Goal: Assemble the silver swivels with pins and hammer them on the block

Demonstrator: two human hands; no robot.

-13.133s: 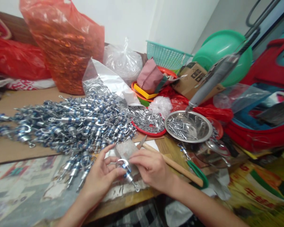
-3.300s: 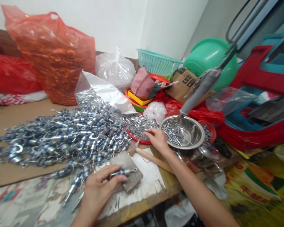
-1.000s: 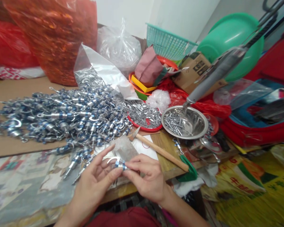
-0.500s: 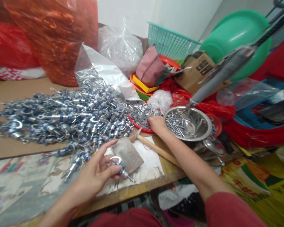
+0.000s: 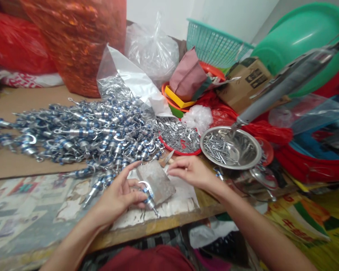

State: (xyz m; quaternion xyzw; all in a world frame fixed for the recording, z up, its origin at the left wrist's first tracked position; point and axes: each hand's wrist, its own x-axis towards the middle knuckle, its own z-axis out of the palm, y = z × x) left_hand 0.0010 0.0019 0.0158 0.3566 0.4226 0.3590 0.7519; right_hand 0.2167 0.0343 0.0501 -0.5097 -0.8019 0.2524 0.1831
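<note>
In my left hand point(image 5: 122, 194), thumb and fingers pinch a blue-and-silver metal hook fitting point(image 5: 150, 198), its hook up and its thin end pointing down to the right. A flat grey metal block point(image 5: 157, 183) lies just beside it on white paper. My right hand point(image 5: 193, 171) hovers to the right of the block, thumb and fingertips pressed together; anything between them is too small to make out. Beneath that hand lies a hammer, its metal head point(image 5: 167, 157) showing and its handle mostly covered. Behind the hand, a red tray point(image 5: 199, 152) holds small shiny metal pieces.
A large heap of similar fittings point(image 5: 101, 135) covers the left and middle of the bench. A steel bowl point(image 5: 244, 165) with metal pins stands right, a grey-handled tool point(image 5: 282, 84) slanting above it. Bags, a green basket point(image 5: 214, 45) and a carton point(image 5: 251, 81) stand behind.
My right hand has come back from the red tray toward the metal block, over the hammer. My left hand still holds the fitting. The view has shifted slightly.
</note>
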